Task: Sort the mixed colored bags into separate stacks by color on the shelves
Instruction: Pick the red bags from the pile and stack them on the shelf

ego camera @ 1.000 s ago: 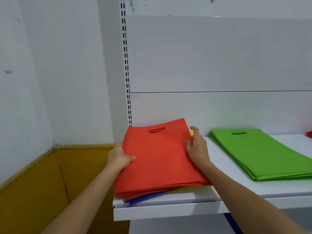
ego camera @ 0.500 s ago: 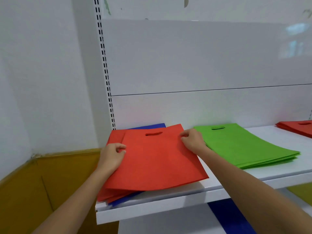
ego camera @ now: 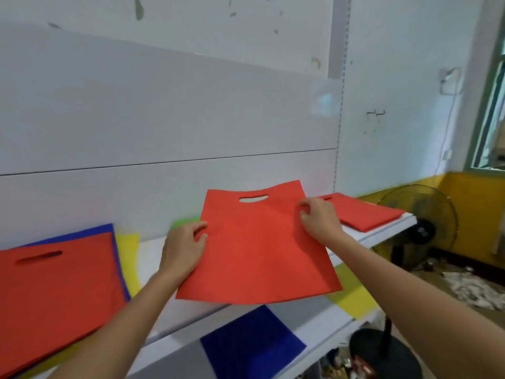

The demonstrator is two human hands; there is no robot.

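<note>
I hold one red bag (ego camera: 257, 250) flat in the air above the white shelf (ego camera: 382, 233). My left hand (ego camera: 183, 250) grips its left edge and my right hand (ego camera: 319, 220) pinches its upper right edge. At the left lies the mixed pile (ego camera: 54, 291), a red bag on top with blue and yellow bags showing beneath. A stack of red bags (ego camera: 363, 212) lies at the shelf's right end, just beyond my right hand. Only a corner of the green stack (ego camera: 183, 222) shows behind the held bag.
On a lower shelf lie a blue bag (ego camera: 251, 343) and a yellow bag (ego camera: 352, 296). A black standing fan (ego camera: 420, 228) stands on the floor to the right of the shelf end, with litter on the floor around it. A window is at the far right.
The top red bag has come up off the mixed pile and travelled right, over the green stack, held in both hands. The view has swung to the right.
</note>
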